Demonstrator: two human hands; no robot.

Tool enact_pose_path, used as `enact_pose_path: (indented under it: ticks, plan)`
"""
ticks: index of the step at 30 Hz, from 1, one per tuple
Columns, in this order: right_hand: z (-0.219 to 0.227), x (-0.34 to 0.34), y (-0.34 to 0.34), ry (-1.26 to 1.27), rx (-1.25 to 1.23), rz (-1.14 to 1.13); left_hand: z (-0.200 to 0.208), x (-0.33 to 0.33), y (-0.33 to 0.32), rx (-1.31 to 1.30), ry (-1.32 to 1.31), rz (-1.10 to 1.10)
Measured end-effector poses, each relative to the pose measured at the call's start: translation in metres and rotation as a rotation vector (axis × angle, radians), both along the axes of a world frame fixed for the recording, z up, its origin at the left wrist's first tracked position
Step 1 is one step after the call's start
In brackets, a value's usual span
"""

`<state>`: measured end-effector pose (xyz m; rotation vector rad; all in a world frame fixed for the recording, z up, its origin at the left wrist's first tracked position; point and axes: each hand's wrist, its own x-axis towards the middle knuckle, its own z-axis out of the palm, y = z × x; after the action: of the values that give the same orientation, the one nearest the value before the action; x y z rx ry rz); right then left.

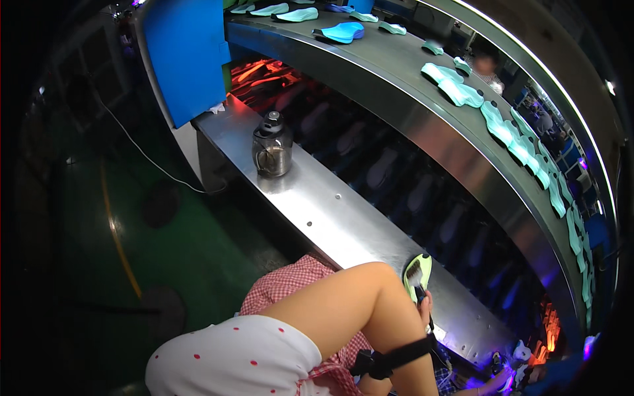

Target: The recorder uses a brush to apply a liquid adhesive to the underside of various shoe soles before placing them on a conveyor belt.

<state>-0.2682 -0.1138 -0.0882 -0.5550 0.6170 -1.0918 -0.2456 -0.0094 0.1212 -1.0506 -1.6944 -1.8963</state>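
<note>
My left arm, with a white red-dotted sleeve and a black strap round the forearm, bends across the lower middle. Its hand is out of the picture. Just beyond that forearm shows part of a hand, seemingly my right hand (pixel 426 306), closed at the dark handle of a brush (pixel 417 273). The bristles of the brush rest on a yellow-green shoe sole (pixel 425 263) at the metal bench's edge. What else supports the sole is hidden by my forearm.
The metal bench (pixel 330 178) carries a dark clear bottle (pixel 272 155). Behind it a raised conveyor (pixel 403 72) holds many mint soles (pixel 459 92) and a blue one (pixel 340 33). Orange glow (pixel 264 76) comes from beneath. A person's purple-lit arm (pixel 492 383) is at lower right.
</note>
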Motion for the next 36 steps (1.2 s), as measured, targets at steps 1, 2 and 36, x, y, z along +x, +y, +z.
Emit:
enact_pose_path:
  ticks: [1,2,36]
  plan:
    - [-0.011,-0.009,-0.01,0.045,0.074,-0.067,0.002,-0.002,-0.003,-0.037,-0.007,0.003]
    - [-0.014,-0.003,-0.011,0.056,0.018,0.069,0.002,-0.002,-0.003,-0.068,-0.027,0.06]
    - [-0.004,-0.013,0.0,0.211,0.097,-0.16,0.017,0.39,-0.294,-0.872,-1.223,2.684]
